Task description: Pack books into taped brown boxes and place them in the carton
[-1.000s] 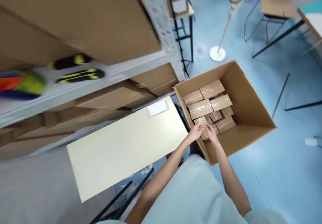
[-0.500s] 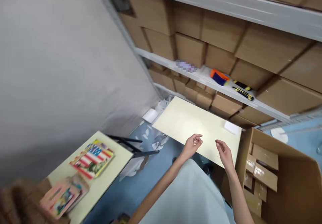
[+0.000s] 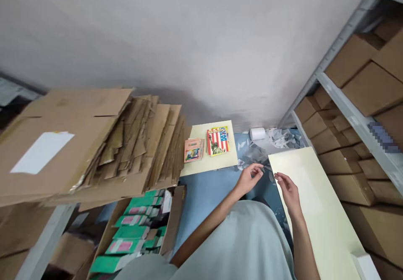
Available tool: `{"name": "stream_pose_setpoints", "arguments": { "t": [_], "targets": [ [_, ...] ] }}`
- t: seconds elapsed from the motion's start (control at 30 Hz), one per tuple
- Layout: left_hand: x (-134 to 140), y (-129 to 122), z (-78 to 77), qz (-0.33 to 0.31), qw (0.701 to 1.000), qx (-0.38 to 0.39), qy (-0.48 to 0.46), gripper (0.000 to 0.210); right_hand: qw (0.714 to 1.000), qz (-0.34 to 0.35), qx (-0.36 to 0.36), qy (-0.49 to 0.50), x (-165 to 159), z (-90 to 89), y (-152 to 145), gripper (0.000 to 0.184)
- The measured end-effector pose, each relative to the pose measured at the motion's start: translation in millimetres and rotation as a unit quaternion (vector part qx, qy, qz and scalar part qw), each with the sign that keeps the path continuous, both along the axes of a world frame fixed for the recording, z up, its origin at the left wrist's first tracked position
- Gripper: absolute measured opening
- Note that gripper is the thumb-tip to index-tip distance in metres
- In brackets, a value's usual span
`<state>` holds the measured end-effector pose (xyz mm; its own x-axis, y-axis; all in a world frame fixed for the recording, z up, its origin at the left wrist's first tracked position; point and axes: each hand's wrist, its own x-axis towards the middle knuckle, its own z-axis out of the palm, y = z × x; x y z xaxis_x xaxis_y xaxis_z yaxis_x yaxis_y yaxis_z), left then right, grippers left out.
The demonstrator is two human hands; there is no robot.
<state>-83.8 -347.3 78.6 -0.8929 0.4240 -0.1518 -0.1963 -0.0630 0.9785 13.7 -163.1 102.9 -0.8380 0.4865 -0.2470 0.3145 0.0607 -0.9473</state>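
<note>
So, from the head cam, both hands are out front and a little apart. The left hand (image 3: 250, 179) is loosely curled and empty, only a narrow gap between thumb and fingers, up over the blue floor (image 3: 201, 196). Pretty much the same with the right hand (image 3: 288, 191): fingers bent, thumb tucked in close, nothing in it. It's over the edge of the long cream table (image 3: 315, 206), which runs along the right beside a rack (image 3: 352, 111) packed with brown boxes (image 3: 370, 86). Can't tell if that hand touches the tabletop.

Farther off there's a small table (image 3: 217, 163) with striped booklets (image 3: 222, 139) next to pinkish ones (image 3: 192, 150). Right of that, a white roll (image 3: 257, 133) and crumpled plastic (image 3: 253, 154) sit on the floor. Over left, flattened cardboard (image 3: 78, 116) is piled up with a white sheet (image 3: 42, 152) on top, and below it there's an open carton (image 3: 174, 215) full of green packs (image 3: 129, 232).
</note>
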Motion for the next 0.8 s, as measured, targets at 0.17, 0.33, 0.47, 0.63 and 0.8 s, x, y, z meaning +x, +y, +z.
{"name": "stream_pose_setpoints", "arguments": {
  "t": [0.17, 0.33, 0.47, 0.63, 0.8],
  "targets": [
    [-21.6, -47.6, -1.6, 0.142, 0.990, -0.011, -0.021, 0.036, 0.992, 0.125, -0.029, -0.011, -64.8, -5.7, -28.7, 0.058],
    [-31.6, -84.8, 12.3, 0.249, 0.968, -0.027, -0.017, 0.037, 0.969, 0.235, -0.067, -0.029, -135.0, -18.6, -50.1, 0.061],
    [-35.7, -122.9, 32.9, 0.346, 0.936, -0.067, -0.007, 0.038, 0.941, 0.322, -0.099, -0.023, -188.5, -20.1, -79.5, 0.063],
    [-24.0, -169.2, 51.0, 0.458, 0.882, -0.112, -0.002, 0.047, 0.903, 0.418, -0.100, 0.000, -235.1, -7.3, -128.6, 0.058],
    [-9.9, -198.6, 29.4, 0.513, 0.850, -0.108, -0.050, 0.051, 0.881, 0.465, -0.081, -0.026, -263.9, -15.9, -169.7, 0.061]
  ]
}}
